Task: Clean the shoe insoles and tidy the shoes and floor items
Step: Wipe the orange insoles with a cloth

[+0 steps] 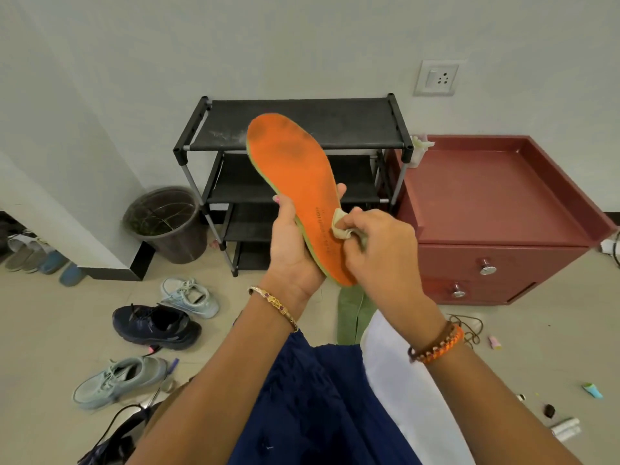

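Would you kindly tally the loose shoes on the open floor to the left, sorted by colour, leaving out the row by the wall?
Pale mint-grey sneakers: 2, one near the rack and one closer to the person.
Navy sneakers: 1.
Total: 3 shoes. A dark item at the bottom edge is too cut off to count.

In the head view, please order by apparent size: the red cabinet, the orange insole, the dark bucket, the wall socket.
1. red cabinet
2. orange insole, though it is held near the camera, which enlarges it
3. dark bucket
4. wall socket
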